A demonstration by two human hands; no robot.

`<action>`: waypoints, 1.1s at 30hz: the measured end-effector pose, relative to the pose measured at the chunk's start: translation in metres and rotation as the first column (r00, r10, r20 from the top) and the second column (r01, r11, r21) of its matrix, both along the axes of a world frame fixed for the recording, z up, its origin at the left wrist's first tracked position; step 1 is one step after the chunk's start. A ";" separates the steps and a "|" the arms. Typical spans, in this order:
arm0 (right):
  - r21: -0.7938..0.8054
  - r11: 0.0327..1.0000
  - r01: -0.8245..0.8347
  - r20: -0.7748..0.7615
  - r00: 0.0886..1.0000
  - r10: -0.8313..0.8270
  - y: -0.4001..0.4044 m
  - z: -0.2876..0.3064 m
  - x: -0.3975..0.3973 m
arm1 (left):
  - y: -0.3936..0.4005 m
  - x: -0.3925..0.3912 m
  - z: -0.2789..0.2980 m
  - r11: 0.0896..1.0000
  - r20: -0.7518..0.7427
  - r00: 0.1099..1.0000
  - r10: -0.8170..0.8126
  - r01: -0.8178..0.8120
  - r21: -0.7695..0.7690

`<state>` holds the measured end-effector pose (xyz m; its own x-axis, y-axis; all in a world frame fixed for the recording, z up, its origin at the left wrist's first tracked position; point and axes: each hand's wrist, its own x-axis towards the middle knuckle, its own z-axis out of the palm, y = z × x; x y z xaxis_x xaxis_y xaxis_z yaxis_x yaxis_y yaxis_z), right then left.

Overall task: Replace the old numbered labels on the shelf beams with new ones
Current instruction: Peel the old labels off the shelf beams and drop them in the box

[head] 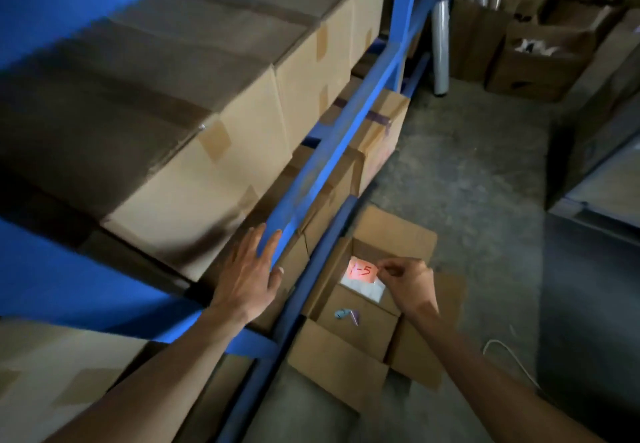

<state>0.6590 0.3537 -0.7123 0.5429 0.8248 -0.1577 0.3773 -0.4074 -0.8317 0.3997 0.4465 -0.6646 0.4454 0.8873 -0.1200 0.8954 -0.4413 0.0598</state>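
1. So, left hand [251, 274] lies flat, fingers spread, on the blue beam [332, 151] at lower centre.
2. Right hand [408, 281] pinches the pink label [362, 271] (reads something like "1-5") just right of it.
3. Risk: label could curl and stick crooked.
4. Open box [360, 335] sits below, crowding the floor.

Right hand [408, 281] pinching pink label [363, 272]; left hand [251, 274] flat on blue beam [329, 151].
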 end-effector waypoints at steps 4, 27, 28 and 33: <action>-0.139 0.990 0.024 0.047 0.999 -0.018 -0.008 -0.049 0.007 | 0.020 0.007 -0.038 0.998 0.035 0.998 -0.058 0.058 -0.010; -0.643 0.766 -0.019 0.234 0.947 0.220 0.011 -0.154 0.028 | 0.038 0.015 -0.086 0.972 -0.191 0.969 -0.158 0.187 0.145; -0.655 0.756 -0.020 0.237 0.944 0.231 0.011 -0.155 0.028 | 0.038 0.015 -0.086 0.972 -0.194 0.968 -0.157 0.186 0.145; -0.663 0.748 -0.010 0.249 0.940 0.234 0.011 -0.162 0.028 | 0.037 0.015 -0.085 0.971 -0.188 0.970 -0.155 0.184 0.151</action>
